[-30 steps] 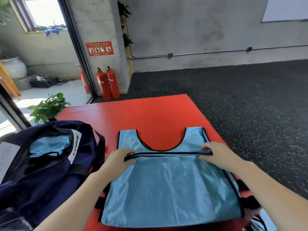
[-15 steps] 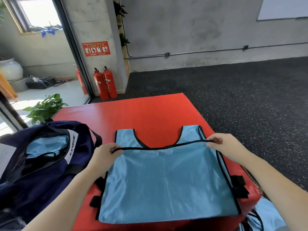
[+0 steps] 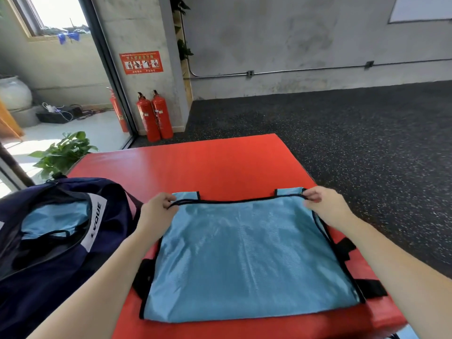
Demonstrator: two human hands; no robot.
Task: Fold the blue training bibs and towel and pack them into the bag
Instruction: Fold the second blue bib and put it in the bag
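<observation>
Both hands, the left hand (image 3: 159, 211) and right hand (image 3: 325, 206), pinch the hem corners of the blue bib (image 3: 244, 260) on the red mat (image 3: 220, 167). The hem has now reached the shoulder straps, so the first fold is almost finished.

"lvque" — white label (image 3: 95, 222) on navy bag (image 3: 49, 272); red wall sign (image 3: 141, 62) — text unreadable.

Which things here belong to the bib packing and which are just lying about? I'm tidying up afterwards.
Belongs to the job: blue bib held by left hand and right hand; navy bag; red mat.

Just lying about: fire extinguishers; potted plant; white jar.
</observation>
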